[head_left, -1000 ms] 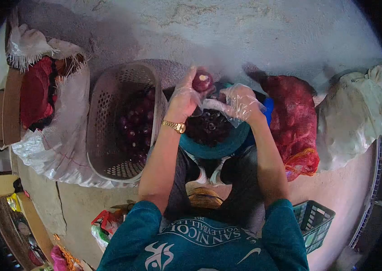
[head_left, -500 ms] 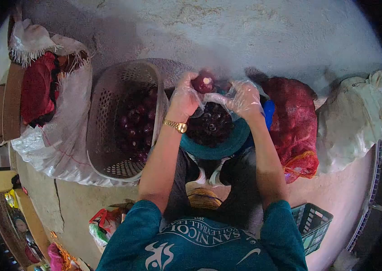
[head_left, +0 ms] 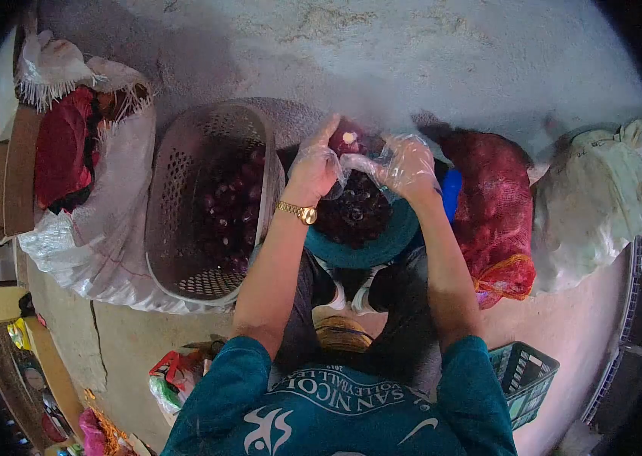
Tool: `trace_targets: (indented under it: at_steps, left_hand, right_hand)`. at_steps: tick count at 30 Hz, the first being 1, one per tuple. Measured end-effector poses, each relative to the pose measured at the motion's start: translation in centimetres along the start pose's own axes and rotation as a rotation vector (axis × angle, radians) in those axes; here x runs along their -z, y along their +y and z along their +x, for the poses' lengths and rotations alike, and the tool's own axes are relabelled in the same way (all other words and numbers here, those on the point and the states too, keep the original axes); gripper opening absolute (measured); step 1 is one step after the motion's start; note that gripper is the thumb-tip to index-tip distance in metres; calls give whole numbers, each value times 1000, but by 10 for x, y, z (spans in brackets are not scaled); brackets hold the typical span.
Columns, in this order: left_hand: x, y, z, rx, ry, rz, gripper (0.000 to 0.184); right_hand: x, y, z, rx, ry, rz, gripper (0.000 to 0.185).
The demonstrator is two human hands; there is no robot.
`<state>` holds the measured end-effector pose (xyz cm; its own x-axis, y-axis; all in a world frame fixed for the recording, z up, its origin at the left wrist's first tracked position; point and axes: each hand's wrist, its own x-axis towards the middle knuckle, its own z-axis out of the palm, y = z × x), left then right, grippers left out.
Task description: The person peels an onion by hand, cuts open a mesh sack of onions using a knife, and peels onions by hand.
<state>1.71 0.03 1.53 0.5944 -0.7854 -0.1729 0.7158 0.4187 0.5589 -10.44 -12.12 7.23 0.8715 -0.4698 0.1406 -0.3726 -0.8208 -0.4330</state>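
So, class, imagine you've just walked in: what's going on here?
A person holds what looks like a red onion in the left hand, above a teal tub with more inside. The right hand, in clear plastic, is beside it; its exact grip is unclear. A basket stands left, a red mesh sack right.

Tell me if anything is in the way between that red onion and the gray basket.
The left hand, gripping the red onion, and the near wall of the gray plastic basket lie between; no other obstacle shows.
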Motion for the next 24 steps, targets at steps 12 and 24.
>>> trace_targets:
  at_steps: [12, 24]
  left_hand:
    - [0, -1, 2, 16, -39, -21, 18]
    - [-15, 1, -9, -7, 80, 33, 22]
  right_hand:
    - [-4, -1, 1, 23, -13, -32, 70]
    - [-14, 11, 2, 137, 8, 8, 57]
